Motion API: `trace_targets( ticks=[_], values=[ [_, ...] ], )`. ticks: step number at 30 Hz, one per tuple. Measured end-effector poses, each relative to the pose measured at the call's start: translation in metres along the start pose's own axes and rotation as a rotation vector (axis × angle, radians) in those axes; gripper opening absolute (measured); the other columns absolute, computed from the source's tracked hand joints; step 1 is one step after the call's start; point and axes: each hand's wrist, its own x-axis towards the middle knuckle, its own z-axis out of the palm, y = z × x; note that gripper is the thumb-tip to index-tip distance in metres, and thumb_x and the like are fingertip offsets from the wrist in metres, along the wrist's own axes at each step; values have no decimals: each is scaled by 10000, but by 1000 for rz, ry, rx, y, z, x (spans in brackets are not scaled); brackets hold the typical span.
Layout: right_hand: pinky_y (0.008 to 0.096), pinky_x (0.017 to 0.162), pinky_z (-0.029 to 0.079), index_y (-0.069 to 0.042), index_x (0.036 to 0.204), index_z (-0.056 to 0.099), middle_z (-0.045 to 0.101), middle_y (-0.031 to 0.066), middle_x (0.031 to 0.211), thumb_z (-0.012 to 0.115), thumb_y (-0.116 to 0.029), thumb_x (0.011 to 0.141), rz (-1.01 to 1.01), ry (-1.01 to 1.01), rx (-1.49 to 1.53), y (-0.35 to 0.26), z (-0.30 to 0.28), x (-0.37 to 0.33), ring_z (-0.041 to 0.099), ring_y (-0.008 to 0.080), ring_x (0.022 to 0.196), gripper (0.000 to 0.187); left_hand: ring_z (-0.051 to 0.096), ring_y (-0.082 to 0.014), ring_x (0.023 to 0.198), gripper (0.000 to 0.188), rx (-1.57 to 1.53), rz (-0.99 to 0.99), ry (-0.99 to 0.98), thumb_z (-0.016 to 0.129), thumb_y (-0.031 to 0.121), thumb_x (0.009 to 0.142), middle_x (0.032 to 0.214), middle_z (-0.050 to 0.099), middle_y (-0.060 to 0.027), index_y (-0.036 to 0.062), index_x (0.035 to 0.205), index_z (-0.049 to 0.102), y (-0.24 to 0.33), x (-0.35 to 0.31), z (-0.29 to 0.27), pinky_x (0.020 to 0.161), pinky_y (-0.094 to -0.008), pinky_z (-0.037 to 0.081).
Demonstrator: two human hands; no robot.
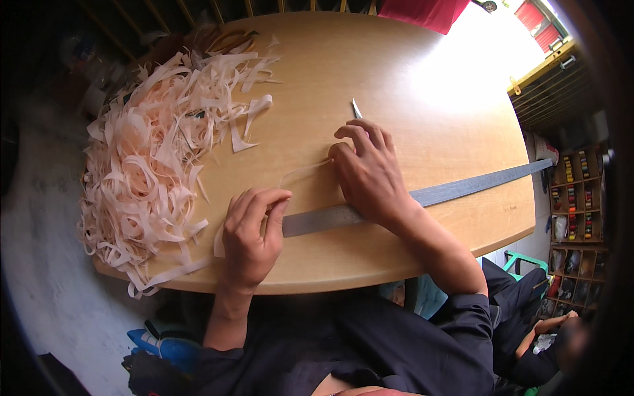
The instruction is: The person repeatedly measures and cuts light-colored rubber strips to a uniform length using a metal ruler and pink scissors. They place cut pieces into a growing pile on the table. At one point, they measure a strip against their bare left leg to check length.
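Note:
My left hand (254,228) is closed in a pinch, thumb against index finger, at the left end of a long metal ruler (462,187). A thin pale strip (307,169) arcs from these fingertips to my right hand (371,168). There the right thumb and index finger close on its other end, while the other fingers curl loosely. The right wrist crosses over the ruler. Just beyond the right fingers a pointed metal tip (357,108) shows; the rest of that tool is hidden. A wider pale strip passes beside and under the left hand.
A large heap of pale pink fabric-like strips (155,158) covers the wooden table's left side. Some hang over the near edge. Red cloth (422,13) lies at the far edge. A shelf of thread spools (572,191) stands at right, near another seated person (545,340).

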Motion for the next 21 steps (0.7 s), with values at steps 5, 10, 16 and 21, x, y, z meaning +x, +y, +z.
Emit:
trace_targets(
  ticks=[5,10,16,21],
  values=[
    [441,825,536,-42,919,699,735,132,900,687,42,834,248,147,75,58,-40,-1,691,360,904,120,667,-275,807,153,-53,-34,26,681,-38,924,939,710,-104,38,1055,704,2,-1,1,762,-380,520],
    [449,917,568,-58,1080,793,771,189,989,657,-142,947,876,87,-249,141,-75,-34,737,378,982,207,671,-266,808,209,-30,8,-13,682,-42,925,946,722,-105,44,1111,724,-1,-1,-1,762,-369,523],
    [456,925,565,-46,1153,753,788,124,1037,677,-146,972,670,388,-378,140,-82,-27,757,304,995,221,714,-229,844,233,-63,-71,-33,722,3,949,956,756,-117,32,1180,723,0,-4,0,794,-337,554],
    [355,839,555,-56,1022,753,785,64,999,740,-43,910,409,222,402,56,-50,-2,737,196,936,114,742,-231,863,249,-222,-180,-58,755,52,942,936,766,-103,47,1186,707,0,-8,2,796,-347,561]
  ],
)
